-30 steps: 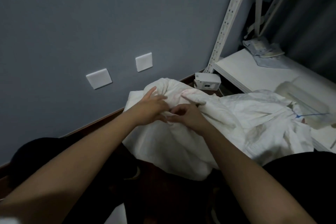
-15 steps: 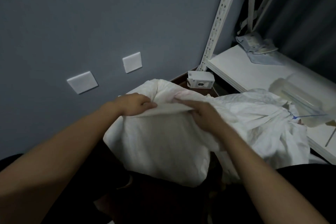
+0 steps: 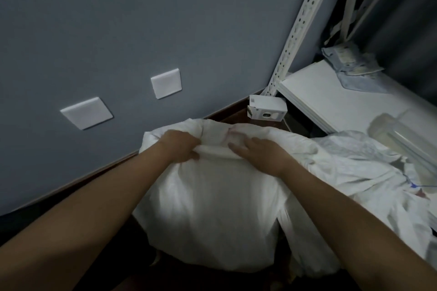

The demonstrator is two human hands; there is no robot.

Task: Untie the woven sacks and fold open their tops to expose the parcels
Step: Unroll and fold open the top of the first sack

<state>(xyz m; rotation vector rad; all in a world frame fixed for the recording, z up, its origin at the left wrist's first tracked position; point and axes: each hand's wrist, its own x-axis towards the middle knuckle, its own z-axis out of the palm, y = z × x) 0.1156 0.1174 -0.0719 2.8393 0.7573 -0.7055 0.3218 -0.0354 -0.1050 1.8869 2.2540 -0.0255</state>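
Left hand (image 3: 179,145) gripping sack (image 3: 212,208) rim, right hand (image 3: 261,156) flat; no readable writing.

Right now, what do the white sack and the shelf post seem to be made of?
The sack looks like matte woven plastic cloth: it creases stiffly, though no weave shows. The shelf post looks like white painted metal: a thin angle strip with punched holes.

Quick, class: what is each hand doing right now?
Left hand: fingers curled, gripping the folded top edge of the woven sack.
Right hand: fingers straight, pressing flat on the sack's top.
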